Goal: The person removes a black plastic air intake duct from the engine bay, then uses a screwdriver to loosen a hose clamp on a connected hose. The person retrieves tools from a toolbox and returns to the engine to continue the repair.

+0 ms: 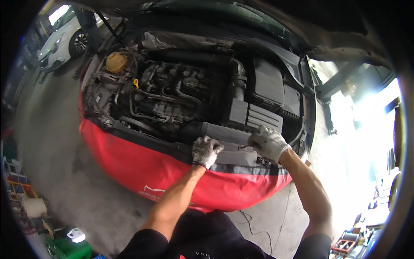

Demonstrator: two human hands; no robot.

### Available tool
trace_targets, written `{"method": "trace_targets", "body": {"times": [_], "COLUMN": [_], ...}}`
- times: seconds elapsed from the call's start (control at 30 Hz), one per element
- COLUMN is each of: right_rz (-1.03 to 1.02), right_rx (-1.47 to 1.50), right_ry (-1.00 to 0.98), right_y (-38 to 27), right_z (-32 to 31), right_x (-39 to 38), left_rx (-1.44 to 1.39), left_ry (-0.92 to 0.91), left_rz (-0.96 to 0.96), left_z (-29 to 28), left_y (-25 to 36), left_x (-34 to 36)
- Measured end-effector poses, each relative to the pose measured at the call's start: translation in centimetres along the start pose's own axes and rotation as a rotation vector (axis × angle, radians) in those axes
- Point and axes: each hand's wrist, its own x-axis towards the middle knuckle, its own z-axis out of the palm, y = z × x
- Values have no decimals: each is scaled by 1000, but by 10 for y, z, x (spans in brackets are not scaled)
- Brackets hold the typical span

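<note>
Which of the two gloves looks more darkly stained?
The left glove: dark smudges mark its back and fingers, while the right glove looks mostly whitish.

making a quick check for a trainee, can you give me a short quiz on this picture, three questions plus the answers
1. True or false: the right hand is bare, with no glove on it.
2. Pick one. The cover draped over the car's edge nearest the person is mainly:
a) green
b) red
c) white
3. Which of the person's hands is nearer to the rounded yellow-orange tank?

Key
1. False; it wears a pale glove.
2. b
3. The left hand.
</note>
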Motion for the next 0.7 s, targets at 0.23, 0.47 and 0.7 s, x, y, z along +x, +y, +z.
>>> {"method": "trace_targets", "body": {"times": [0.23, 0.47, 0.7], "right_rz": [317, 421, 275], "right_rx": [3, 22, 43], "right_ry": [-149, -129, 118], "right_y": [-6, -9, -1], "right_z": [0, 1, 16], "right_x": [17, 5, -12], "left_rx": [-822, -1952, -104], "left_ry": [-126, -285, -337], "left_rz": [-313, -864, 135], "left_z": [4, 3, 48], "left_y": [17, 56, 78], "left_x": [1, 12, 26]}}
